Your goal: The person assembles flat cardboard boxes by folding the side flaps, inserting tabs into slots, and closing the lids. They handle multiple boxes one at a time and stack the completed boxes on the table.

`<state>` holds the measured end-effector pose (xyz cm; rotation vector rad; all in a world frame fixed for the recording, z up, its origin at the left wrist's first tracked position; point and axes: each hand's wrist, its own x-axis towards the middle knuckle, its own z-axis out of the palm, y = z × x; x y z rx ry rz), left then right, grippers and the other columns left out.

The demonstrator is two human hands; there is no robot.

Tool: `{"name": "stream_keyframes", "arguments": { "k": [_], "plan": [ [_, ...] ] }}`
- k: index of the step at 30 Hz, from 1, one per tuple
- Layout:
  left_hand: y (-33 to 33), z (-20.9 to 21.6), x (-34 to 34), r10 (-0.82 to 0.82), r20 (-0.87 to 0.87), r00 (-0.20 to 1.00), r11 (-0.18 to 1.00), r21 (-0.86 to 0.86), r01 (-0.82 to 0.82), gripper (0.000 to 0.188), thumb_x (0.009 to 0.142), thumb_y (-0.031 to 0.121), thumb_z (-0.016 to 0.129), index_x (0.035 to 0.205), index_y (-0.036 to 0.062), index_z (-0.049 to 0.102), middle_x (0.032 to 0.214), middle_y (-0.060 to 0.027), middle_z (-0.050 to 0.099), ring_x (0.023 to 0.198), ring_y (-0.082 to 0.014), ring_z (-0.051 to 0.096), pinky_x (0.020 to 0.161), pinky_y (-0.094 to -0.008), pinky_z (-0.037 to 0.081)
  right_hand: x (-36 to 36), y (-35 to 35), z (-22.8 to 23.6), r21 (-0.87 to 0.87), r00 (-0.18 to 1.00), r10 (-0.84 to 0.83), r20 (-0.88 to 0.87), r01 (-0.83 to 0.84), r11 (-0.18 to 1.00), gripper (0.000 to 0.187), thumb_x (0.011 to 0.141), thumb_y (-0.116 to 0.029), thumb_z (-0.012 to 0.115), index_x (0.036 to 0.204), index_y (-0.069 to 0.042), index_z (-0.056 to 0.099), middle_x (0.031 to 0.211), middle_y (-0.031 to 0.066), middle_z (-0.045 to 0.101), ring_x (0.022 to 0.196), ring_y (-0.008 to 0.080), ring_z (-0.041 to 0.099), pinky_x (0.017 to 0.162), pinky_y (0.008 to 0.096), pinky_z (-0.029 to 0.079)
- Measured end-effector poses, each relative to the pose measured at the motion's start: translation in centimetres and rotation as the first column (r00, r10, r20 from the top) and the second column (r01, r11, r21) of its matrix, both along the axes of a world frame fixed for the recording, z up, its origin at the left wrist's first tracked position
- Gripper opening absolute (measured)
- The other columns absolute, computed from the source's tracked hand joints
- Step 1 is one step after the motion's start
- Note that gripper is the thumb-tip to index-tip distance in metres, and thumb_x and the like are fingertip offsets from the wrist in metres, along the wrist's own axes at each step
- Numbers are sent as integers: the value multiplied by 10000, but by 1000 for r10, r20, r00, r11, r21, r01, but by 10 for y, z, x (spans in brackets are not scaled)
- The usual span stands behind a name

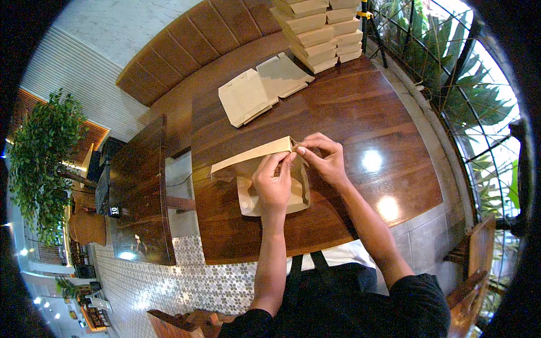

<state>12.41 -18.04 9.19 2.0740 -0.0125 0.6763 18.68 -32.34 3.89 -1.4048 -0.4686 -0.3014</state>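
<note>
A partly folded cardboard box (251,153) is in front of me at the near middle of the wooden table (349,112). One long narrow side stands raised, and a wider panel spreads below it toward me. My left hand (273,183) pinches the box close to its right corner, thumb and fingers pressed together. At that same corner, my right hand (326,158) closes thumb and forefinger on a small end flap. The two hands nearly touch there. My left hand and wrist hide part of the lower panel.
Flat, unfolded cardboard box blanks (248,97) lie farther back on the table. Behind them, at the back right, rises a tall stack of folded boxes (324,36). A brown padded bench (197,42) runs along the far side. Another dark table (138,197) stands to the left.
</note>
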Motion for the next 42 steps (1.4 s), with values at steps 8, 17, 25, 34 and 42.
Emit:
{"name": "stream_keyframes", "arguments": {
  "k": [8,17,25,34,42],
  "plan": [
    [-1,-4,2,-21,66,998,999,38,18,112,941,94,788,981,1,742,904,-69,744,759,-118,690,670,-265,526,-1,-1,1,-33,999,-47,-9,47,998,132,872,-103,842,982,-34,822,975,102,776,951,210,725,862,334,562],
    [-2,-16,-1,-197,-13,980,820,-551,157,139,996,90,734,1030,-45,742,938,-93,741,796,-134,708,678,-253,584,0,-5,0,-34,1000,-3,11,3,999,141,844,-101,864,970,-47,830,947,90,772,911,200,717,826,326,556],
    [-6,-37,8,-61,102,993,827,-551,108,183,939,46,790,1084,-54,739,974,-96,738,913,-141,701,788,-263,588,-1,0,-1,-59,999,-38,36,40,997,150,834,-99,870,975,-60,840,936,87,772,887,191,716,803,315,559],
    [-8,-40,7,18,155,988,921,-388,44,153,862,4,844,1001,-5,779,1024,-81,768,949,-166,715,883,-299,597,-6,6,-2,-56,982,-174,69,178,982,161,826,-95,870,981,-60,843,926,92,774,854,188,722,780,315,568],
    [-8,-40,5,31,214,976,971,-240,21,183,903,-35,789,1086,-18,784,1076,-122,785,1017,-184,733,907,-306,600,1,-3,-2,-60,982,8,187,3,998,110,829,-97,863,919,-42,832,921,93,767,893,213,707,807,345,545]
  ]
}}
